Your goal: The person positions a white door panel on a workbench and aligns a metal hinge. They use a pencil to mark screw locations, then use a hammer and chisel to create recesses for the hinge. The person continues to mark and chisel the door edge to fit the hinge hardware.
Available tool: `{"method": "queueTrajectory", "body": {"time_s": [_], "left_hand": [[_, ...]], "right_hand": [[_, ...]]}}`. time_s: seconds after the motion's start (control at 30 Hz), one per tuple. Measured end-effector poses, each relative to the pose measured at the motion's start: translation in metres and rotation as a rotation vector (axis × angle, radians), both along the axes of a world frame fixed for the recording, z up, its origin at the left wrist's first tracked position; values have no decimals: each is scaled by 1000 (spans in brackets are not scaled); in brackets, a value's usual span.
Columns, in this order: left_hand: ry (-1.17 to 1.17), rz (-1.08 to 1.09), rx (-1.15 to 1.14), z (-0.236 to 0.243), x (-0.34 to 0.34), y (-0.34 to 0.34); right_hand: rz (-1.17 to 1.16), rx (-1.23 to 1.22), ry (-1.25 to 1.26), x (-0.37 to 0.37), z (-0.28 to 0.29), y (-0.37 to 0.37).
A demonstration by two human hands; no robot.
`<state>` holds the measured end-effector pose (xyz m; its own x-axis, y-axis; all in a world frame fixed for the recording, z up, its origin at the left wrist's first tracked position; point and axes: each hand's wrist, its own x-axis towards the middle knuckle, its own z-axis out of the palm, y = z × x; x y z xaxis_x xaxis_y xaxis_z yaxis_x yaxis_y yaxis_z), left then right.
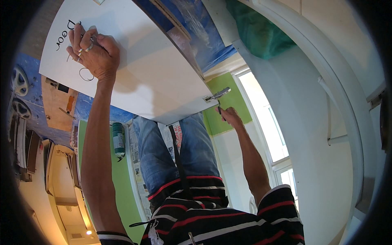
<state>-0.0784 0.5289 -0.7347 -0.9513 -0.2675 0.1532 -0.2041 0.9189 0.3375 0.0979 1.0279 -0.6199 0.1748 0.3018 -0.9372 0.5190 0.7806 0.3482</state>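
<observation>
At ten o'clock the left hand [93, 52], arm outstretched, lies curled with knuckles bent on the white board [155, 77]. At centre, toward three o'clock, the right hand [229, 116] is fisted round a small tool [219, 109] beside the metal handle [218, 95] at the board's edge.

I note a green cylindrical canister [118, 140] with a pale label at eight o'clock (standing beside printed newspaper sheets [139, 171]).

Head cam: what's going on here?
A person is at a white panel that spans their lap. The left hand presses flat on its far end, beside handwritten black marks. The right hand grips a small tool at a metal fitting on the panel's near corner. A green can lies below on the green floor.
</observation>
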Motion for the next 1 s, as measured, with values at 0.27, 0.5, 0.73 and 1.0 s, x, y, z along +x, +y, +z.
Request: {"method": "queueTrajectory", "body": {"time_s": [0.27,0.5,0.73,1.0], "left_hand": [[7,0,-14,-1,0,0],[21,9,7,-1,0,0],[15,15,6,0,-1,2],[23,4,0,0,0,2]], "right_hand": [[-37,37,-47,6,-6,7],[-45,30,24,10,-6,5],[91,40,-76,0,-3,6],[-43,44,-5,11,-8,9]]}}
